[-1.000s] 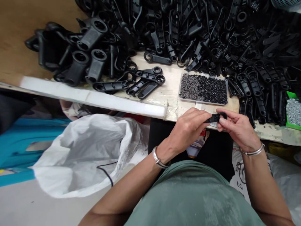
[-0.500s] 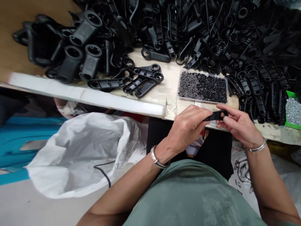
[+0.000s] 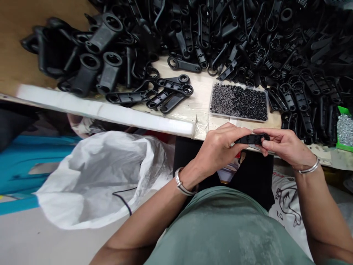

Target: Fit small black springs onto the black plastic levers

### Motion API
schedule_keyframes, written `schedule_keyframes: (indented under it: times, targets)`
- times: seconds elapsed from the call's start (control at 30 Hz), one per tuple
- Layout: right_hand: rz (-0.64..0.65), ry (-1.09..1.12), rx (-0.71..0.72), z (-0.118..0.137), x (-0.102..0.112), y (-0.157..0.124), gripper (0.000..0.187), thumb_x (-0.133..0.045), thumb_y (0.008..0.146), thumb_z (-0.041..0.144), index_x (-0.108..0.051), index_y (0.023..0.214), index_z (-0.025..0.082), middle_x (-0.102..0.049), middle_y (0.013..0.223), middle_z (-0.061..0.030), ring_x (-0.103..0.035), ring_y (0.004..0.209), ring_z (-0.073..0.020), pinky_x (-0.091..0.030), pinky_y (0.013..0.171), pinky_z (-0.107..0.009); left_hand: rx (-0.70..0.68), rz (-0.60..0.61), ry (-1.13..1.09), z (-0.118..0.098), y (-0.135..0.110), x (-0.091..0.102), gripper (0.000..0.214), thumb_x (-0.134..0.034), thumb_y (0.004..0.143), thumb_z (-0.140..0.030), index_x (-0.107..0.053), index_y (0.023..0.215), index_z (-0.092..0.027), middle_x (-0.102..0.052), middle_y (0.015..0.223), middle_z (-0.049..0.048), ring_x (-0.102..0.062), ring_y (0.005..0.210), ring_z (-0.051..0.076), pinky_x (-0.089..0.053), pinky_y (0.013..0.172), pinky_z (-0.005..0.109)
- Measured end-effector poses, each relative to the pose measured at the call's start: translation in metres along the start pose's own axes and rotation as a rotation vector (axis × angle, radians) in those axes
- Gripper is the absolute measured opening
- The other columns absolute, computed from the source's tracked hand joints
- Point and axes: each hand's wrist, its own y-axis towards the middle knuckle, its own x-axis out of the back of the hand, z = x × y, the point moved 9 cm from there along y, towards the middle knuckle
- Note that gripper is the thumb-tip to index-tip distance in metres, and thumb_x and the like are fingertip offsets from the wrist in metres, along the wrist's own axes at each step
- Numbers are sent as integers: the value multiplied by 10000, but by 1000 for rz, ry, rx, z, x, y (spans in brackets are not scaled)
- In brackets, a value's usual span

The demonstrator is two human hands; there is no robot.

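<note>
Between both hands, just over the table's front edge, is a black plastic handle part (image 3: 250, 139) with a ring at its right end. My left hand (image 3: 220, 146) pinches its left end between thumb and fingers. The ring end is gripped by my right hand (image 3: 285, 147), whose thumb presses at the ring. Part of the piece is hidden by the fingers. Right behind the hands lies a clear plastic box (image 3: 238, 118) filled with small grey and black pieces. Several similar black handle parts (image 3: 172, 94) lie on the table to the left of the box.
A large heap of black plastic parts (image 3: 190, 33) covers the back of the table. A green tray (image 3: 342, 146) of small metal pieces stands at the right. White foam (image 3: 110, 112) lines the front left edge, with an open white sack (image 3: 91, 176) below it.
The handle part has been turned in my hands, so its recessed inner side faces up more. My right hand has shifted slightly right and down on the ring end.
</note>
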Motion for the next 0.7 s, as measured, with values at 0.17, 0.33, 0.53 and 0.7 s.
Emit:
schedule_keyframes:
  times: [0.17,0.33,0.53,0.7]
  targets:
    - [71,-3,-19,-1,-1,3,475,-774,793,405,-697,1196,164,-633,653,-4,-605,577,-140,-471,561,-256,56,39,-15,5,0,-3,223,-736,809,-119,-705,1021,-178,-750,895,8,-690,813,123,-557,742,213]
    - [87,6,-31,-3,-1,6,489,-779,782,415,-690,1196,170,-635,675,-3,-610,591,-143,-489,588,-268,63,26,-43,8,-1,-4,287,-774,756,-83,-701,1023,-161,-751,907,10,-685,815,122,-557,753,211]
    - [45,-114,-67,-3,-2,6,534,-739,791,445,-668,1236,158,-627,663,-5,-604,613,-154,-489,592,-279,54,15,-21,13,-7,-12,223,-749,790,-103,-681,995,-159,-746,914,17,-688,846,130,-571,766,224]
    - [-112,-247,-12,-2,7,5,600,-696,792,482,-627,1283,145,-646,744,-18,-594,623,-157,-510,614,-301,24,59,109,20,-7,-20,208,-732,793,-85,-654,980,-130,-729,948,49,-664,891,169,-563,809,273]
